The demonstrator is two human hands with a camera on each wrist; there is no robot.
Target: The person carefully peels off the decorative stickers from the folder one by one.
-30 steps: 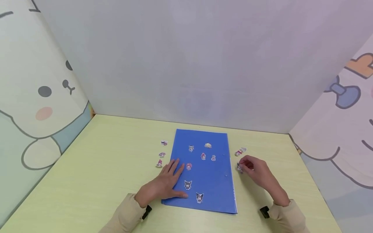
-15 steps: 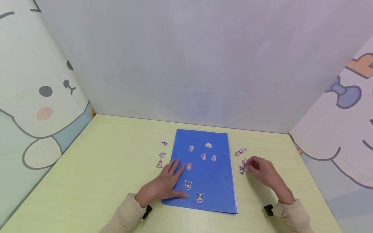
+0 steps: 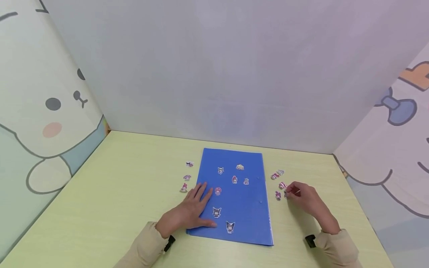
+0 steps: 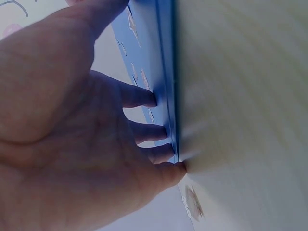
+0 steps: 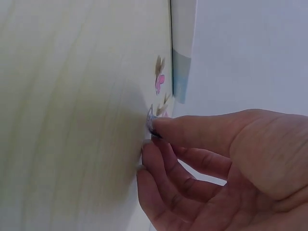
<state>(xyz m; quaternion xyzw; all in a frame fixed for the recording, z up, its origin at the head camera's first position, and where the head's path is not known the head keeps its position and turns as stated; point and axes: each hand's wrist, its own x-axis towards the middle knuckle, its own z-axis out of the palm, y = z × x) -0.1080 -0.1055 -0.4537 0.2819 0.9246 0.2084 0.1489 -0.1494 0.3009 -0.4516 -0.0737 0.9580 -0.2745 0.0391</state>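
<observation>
My left hand lies with spread, straight fingers over the left edge of a blue folder. In the left wrist view its fingertips touch the folder's edge and the table. Several small cartoon stickers, such as a dark-eared one, lie on the folder. Right of the folder, my right hand pinches a small dark sticker between thumb and fingers, just at the tabletop. Beside those fingertips lie a pink sticker and a purple-pink sticker.
Left of the folder, 3 stickers lie in a column, the lowest a pink one. Two more, one a pink-red sticker, lie at the folder's upper right. A pale wall stands behind the yellow table, with cartoon-printed side panels.
My right hand has shifted right, away from the folder. The pink and purple-pink stickers show on the table, and a dark sticker is in its pinch. My left hand has stayed put.
</observation>
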